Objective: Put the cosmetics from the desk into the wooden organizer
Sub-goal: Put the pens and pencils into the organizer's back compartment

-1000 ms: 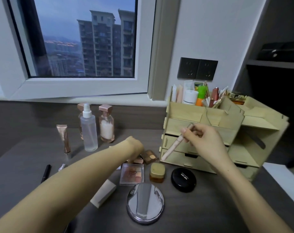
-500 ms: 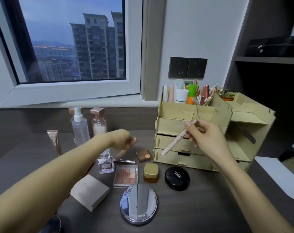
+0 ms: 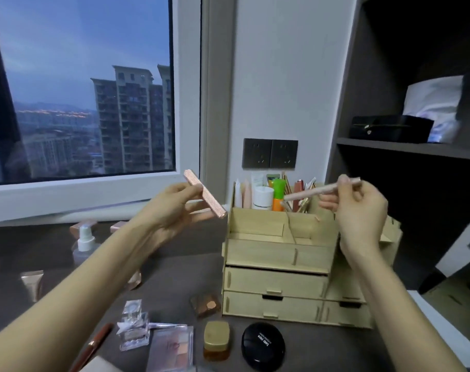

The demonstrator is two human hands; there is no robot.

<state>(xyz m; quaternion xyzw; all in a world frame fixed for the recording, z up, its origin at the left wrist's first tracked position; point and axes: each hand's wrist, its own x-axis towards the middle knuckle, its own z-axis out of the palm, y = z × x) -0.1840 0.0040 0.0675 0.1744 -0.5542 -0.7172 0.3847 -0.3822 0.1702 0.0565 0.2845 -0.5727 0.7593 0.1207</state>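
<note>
Left hand (image 3: pixel 172 208), centre of the frame: raised above the desk (image 3: pixel 174 272), palm turned up and inward, forearm running in from the lower left; thumb and fingers were closed round a rose-gold ribbed stick (image 3: pixel 204 196), which lay tilted, upper end toward the window, lower end pointing at the wooden organizer (image 3: pixel 276 280). Right hand (image 3: pixel 360 210), right of centre: raised level with the organizer's top compartments, wrist bent, forearm entering from the lower right; fingertips pinched a slim pale-pink pen-shaped cosmetic (image 3: pixel 321 189), held nearly level, its free end over the upright tubes in the back compartment. Organizer: stood on the desk at centre right, two drawers shut below, open trays above; back compartment held a white jar (image 3: pixel 263 197), a green-capped orange tube (image 3: pixel 279 196) and several thin sticks. Remaining on the desk, lower part of the frame, from left: a rose-gold squeeze tube (image 3: pixel 33 284), a clear spray bottle (image 3: pixel 84 244) partly behind the left forearm, a small glass perfume bottle (image 3: pixel 134 327), a reddish pencil (image 3: pixel 92 345), an eyeshadow palette (image 3: pixel 172 347) just beside the perfume bottle, a small brown compact (image 3: pixel 205 304) near the organizer's lower left corner, a gold-lidded jar (image 3: pixel 217 340), and a round black compact (image 3: pixel 263 346) in front of the bottom drawer.
</note>
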